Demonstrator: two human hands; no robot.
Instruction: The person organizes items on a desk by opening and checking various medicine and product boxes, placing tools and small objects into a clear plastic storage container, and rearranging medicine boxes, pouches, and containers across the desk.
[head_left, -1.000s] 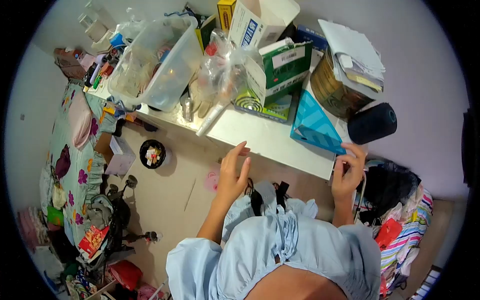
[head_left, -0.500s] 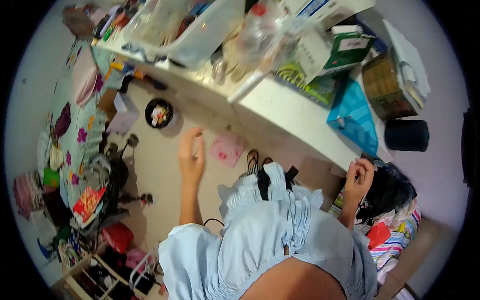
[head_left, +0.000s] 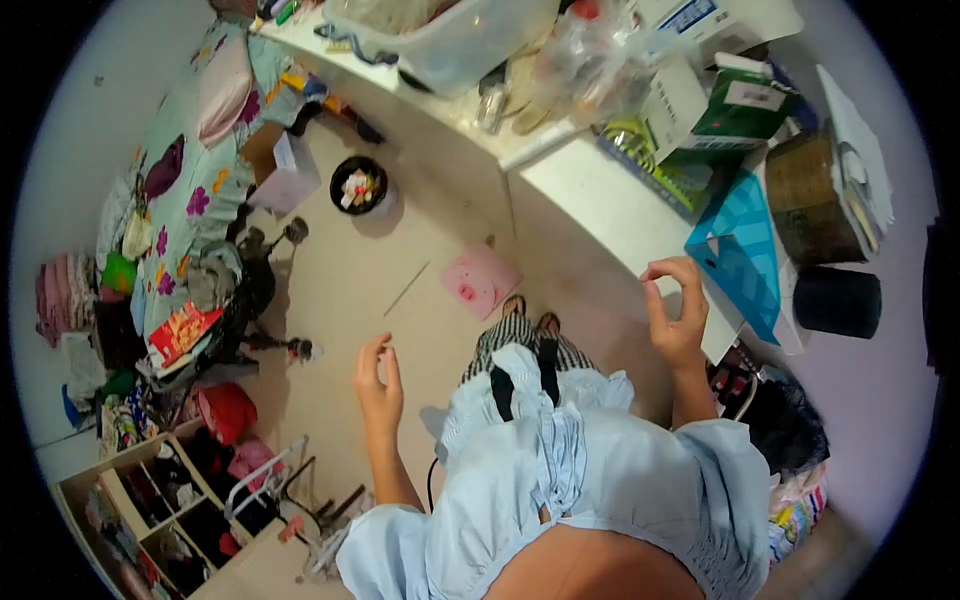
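My left hand (head_left: 379, 382) is raised over the floor left of my light blue dress (head_left: 480, 470), its fingers loosely bent with a small gap to the thumb and nothing seen in them. Beyond its fingertips a thin stick (head_left: 407, 288) shows against the floor, apart from the hand. At the front edge of the white desk (head_left: 590, 215), my right hand (head_left: 680, 315) is held up with thumb and forefinger curved toward each other. No object shows between them. Whether it touches the desk I cannot tell.
On the desk are a clear plastic bin (head_left: 455, 50), a green and white box (head_left: 735, 105), a blue folder (head_left: 735, 255) and a dark cylinder (head_left: 838, 303). A waste bin (head_left: 372, 205) and a pink pig-face mat (head_left: 480, 280) are on the floor. A stroller (head_left: 245, 285) stands left.
My right hand has moved left and up to the desk edge. My left hand has lowered in the view, and its fingers have bent more. The stick now shows clearly.
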